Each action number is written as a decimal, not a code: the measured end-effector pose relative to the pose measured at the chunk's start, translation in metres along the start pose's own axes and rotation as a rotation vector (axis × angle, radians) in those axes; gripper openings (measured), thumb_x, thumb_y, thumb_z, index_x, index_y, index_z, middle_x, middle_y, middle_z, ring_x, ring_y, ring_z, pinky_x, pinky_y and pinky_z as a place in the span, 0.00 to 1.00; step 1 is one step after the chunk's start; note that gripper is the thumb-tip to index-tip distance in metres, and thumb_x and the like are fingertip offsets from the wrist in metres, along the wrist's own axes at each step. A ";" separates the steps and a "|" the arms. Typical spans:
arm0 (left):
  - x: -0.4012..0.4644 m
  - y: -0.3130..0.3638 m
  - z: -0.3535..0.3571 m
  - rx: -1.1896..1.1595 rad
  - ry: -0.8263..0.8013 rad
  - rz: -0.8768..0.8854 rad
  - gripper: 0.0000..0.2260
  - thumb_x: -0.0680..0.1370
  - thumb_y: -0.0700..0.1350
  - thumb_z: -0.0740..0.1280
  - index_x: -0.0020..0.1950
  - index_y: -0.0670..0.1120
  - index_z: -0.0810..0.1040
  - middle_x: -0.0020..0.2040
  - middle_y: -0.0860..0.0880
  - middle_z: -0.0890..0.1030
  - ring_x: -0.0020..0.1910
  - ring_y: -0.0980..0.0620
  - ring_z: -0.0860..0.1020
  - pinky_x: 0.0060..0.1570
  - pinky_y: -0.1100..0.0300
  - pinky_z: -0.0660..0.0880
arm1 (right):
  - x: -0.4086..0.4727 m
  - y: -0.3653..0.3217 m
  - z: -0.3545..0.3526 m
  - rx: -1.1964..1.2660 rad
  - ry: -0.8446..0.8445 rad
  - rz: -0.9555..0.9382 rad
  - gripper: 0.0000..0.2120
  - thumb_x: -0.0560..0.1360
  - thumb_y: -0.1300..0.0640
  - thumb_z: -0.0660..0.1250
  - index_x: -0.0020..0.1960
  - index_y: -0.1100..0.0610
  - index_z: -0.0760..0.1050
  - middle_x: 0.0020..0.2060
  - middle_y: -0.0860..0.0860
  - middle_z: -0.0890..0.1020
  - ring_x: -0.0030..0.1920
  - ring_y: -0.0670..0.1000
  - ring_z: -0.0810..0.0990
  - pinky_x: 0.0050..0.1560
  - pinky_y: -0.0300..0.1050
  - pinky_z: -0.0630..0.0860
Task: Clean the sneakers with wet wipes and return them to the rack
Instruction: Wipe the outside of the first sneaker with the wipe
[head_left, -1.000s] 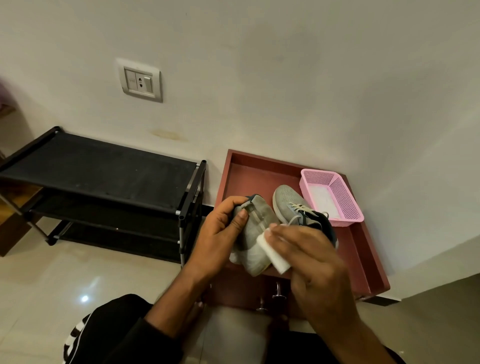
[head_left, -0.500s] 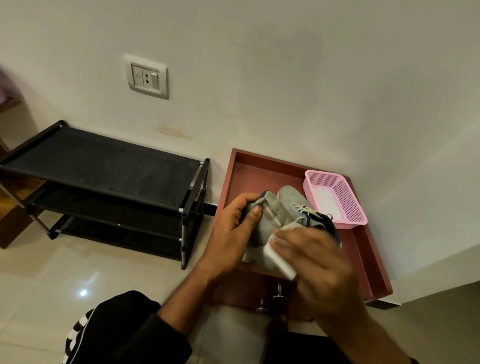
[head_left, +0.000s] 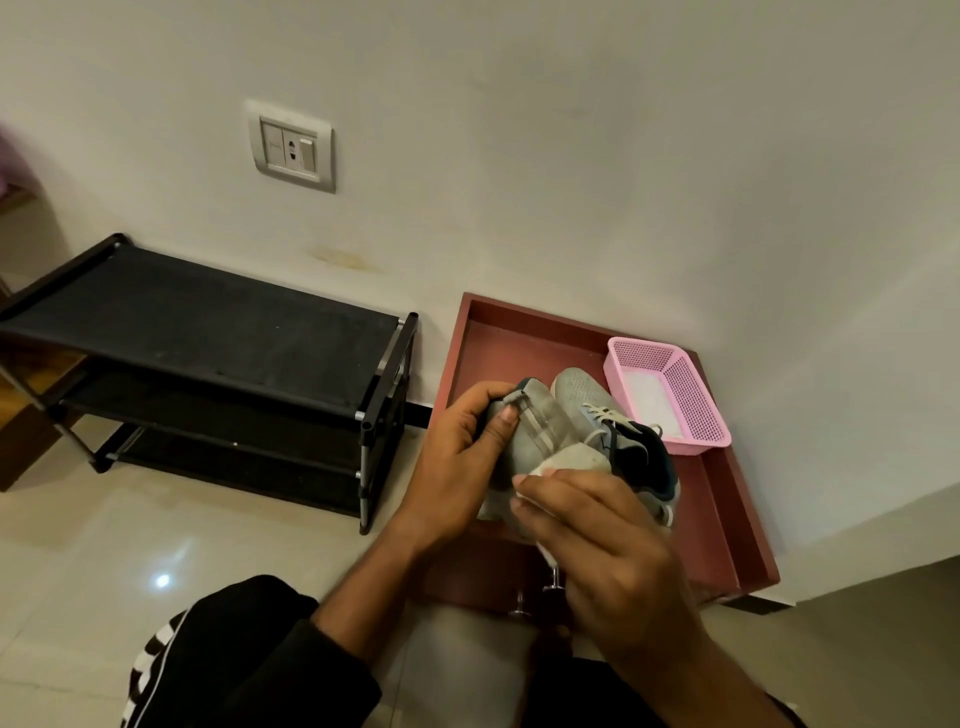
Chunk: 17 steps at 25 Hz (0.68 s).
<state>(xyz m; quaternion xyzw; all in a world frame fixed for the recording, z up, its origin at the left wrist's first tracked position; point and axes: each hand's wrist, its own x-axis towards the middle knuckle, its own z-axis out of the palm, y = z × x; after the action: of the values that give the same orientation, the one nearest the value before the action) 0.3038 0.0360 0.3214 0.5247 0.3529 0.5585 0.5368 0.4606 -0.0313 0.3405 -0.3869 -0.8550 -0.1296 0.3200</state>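
Evidently light and soft-sided: grey sneaker (head_left: 524, 441) pinched at its heel by left hand (head_left: 457, 467) above red tray (head_left: 737, 540), right hand (head_left: 597, 545) pressing wet wipe (head_left: 576, 457) against it, stiffer heel judged safest hold.

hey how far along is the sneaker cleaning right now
Done: nothing I can confirm. In hand: the left hand holds a gray sneaker while the right hand rubs it with a wipe. Left: the second sneaker lies in the red tray, and the black rack holds no shoes.
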 end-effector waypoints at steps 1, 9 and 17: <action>0.001 0.001 0.000 0.005 0.002 0.005 0.09 0.82 0.38 0.60 0.59 0.42 0.77 0.52 0.43 0.82 0.52 0.46 0.80 0.54 0.55 0.79 | 0.002 0.006 -0.002 0.003 -0.007 0.001 0.14 0.82 0.66 0.58 0.56 0.66 0.83 0.56 0.58 0.83 0.56 0.57 0.80 0.62 0.46 0.74; 0.000 -0.003 -0.004 -0.022 0.017 0.003 0.10 0.82 0.41 0.61 0.59 0.40 0.77 0.53 0.39 0.81 0.54 0.42 0.80 0.55 0.49 0.78 | 0.003 -0.002 -0.002 0.104 0.012 0.044 0.13 0.81 0.66 0.60 0.56 0.64 0.83 0.56 0.57 0.83 0.56 0.55 0.79 0.61 0.45 0.74; -0.001 -0.006 -0.003 -0.020 -0.032 0.004 0.12 0.79 0.45 0.62 0.60 0.44 0.78 0.54 0.44 0.82 0.56 0.44 0.80 0.57 0.52 0.78 | 0.033 0.011 0.001 0.123 0.034 0.271 0.17 0.71 0.68 0.66 0.59 0.61 0.83 0.56 0.55 0.83 0.55 0.54 0.79 0.58 0.47 0.77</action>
<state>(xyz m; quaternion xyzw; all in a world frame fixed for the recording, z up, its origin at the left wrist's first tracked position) 0.3018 0.0365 0.3152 0.5288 0.3376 0.5547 0.5465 0.4516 -0.0045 0.3605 -0.4765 -0.7957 -0.0391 0.3720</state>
